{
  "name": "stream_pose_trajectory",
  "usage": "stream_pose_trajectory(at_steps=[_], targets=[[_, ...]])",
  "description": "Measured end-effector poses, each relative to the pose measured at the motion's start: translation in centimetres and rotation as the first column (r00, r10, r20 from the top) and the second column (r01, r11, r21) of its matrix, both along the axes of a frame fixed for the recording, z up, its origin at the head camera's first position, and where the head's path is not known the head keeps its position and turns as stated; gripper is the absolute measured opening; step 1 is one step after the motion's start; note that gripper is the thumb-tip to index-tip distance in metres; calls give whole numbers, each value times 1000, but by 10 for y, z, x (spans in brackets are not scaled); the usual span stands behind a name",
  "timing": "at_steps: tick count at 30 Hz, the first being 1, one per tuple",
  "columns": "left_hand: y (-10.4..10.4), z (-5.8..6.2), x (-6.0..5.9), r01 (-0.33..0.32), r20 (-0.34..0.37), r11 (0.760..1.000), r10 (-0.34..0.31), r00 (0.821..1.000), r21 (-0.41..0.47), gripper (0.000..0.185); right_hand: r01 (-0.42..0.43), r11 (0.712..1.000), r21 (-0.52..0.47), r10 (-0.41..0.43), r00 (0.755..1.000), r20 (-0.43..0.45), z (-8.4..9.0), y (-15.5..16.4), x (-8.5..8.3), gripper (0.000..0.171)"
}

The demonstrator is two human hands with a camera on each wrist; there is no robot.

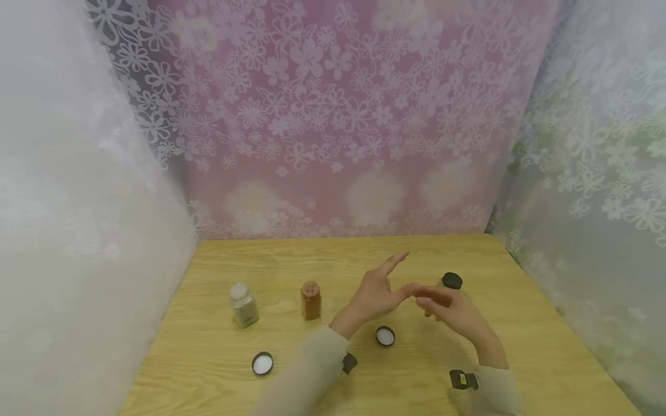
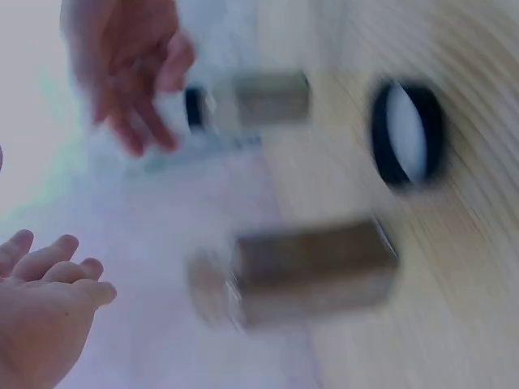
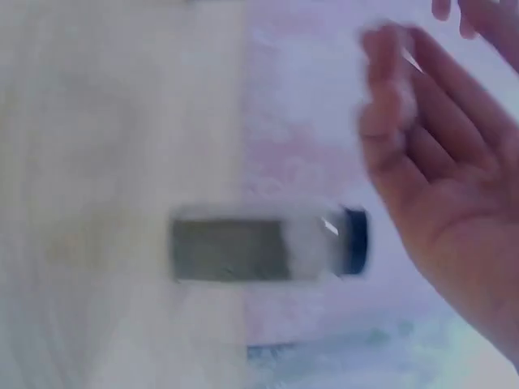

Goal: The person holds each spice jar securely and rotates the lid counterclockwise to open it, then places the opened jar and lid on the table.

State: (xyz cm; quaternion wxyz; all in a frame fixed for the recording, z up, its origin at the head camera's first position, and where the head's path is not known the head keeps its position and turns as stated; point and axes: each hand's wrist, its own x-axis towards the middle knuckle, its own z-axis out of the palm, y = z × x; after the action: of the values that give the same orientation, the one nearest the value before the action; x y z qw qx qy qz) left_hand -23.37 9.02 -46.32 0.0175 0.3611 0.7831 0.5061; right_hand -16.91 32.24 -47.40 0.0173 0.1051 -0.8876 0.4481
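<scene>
My left hand (image 1: 376, 296) hovers over the table with fingers stretched out and thumb apart, holding nothing. Beside it, my right hand (image 1: 457, 315) has its fingers loosely bent and holds nothing; the fingertips of both hands overlap in the head view. Just behind the right hand stands a spice jar with a black lid (image 1: 452, 281), its body mostly hidden there. In the right wrist view, that jar's grey-green contents (image 3: 231, 249) show through its clear wall. Left of the left hand stands an uncapped jar of reddish-brown spice (image 1: 311, 301). Below the hands lies a black cap (image 1: 385, 336), its white inside facing up.
Farther left stands a jar of pale spice (image 1: 244, 306) with a whitish top. A second black cap (image 1: 262, 364) lies in front of it, white inside up. Flower-patterned sheets (image 1: 333, 127) enclose the wooden table (image 1: 208, 346) at the back and sides.
</scene>
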Motion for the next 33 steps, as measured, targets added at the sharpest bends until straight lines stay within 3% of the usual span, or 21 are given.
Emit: stream_pose_trajectory(at_steps=[2, 6, 10, 12, 15, 19, 27, 33], targets=[[15, 4, 6, 33, -23, 999, -33, 999, -4, 71, 171, 984, -54, -175, 983, -58, 9, 11, 5, 39], [46, -2, 10, 55, 11, 998, -55, 998, -5, 69, 427, 896, -121, -441, 887, -135, 18, 25, 8, 44], [76, -21, 11, 15, 88, 999, -12, 996, -35, 71, 551, 828, -103, -560, 806, -194, 16, 31, 8, 42], [88, -30, 11, -23, 121, 998, 30, 992, -57, 73, 569, 818, -82, -571, 788, -229, 12, 33, 7, 40], [101, -38, 8, -75, 169, 996, 82, 982, -50, 77, 566, 822, -64, -563, 789, -244, 7, 34, 2, 40], [111, -47, 0, -121, 208, 990, 133, 969, -71, 85, 551, 834, -26, -542, 811, -221, 1, 32, -10, 44], [122, -62, -5, -35, 241, 994, 58, 969, -100, 79, 520, 854, -10, -516, 845, -141, -8, 36, -13, 52], [127, -72, -9, -56, 285, 993, 85, 955, -106, 70, 522, 853, -12, -520, 848, -105, -18, 39, -11, 53]])
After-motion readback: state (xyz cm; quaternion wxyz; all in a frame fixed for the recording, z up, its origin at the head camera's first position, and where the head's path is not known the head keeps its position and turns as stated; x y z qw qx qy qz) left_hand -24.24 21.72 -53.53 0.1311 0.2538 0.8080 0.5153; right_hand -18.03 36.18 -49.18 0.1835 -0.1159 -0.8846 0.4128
